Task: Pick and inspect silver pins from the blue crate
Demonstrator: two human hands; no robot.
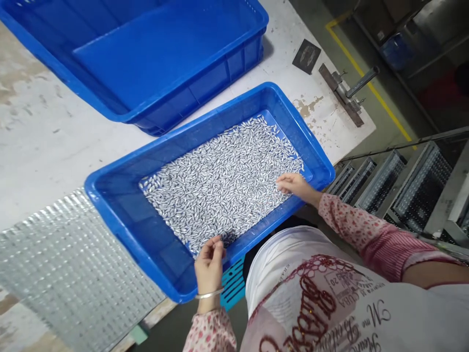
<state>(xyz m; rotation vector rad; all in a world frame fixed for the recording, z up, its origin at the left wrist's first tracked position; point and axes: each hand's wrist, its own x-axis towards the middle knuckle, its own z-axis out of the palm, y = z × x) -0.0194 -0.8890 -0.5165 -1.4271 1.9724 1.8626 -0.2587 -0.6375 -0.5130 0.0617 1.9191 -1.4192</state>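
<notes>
2 blue crates on tabletop [44, 142]: empty crate [146, 54] upper left, parts crate [110, 195] centre, holding uncountable small silver pieces [220, 181]. Left hand [209, 266] pinching pieces at its lower edge; right hand [295, 186] loosely curled on pieces, centre right. 1 perforated tray [69, 274] lower left.

White table [47, 142] bears two blue bins [110, 195].

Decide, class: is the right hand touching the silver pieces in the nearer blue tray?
Touching: the head view shows the right hand resting its fingers on the silver pieces.
</notes>
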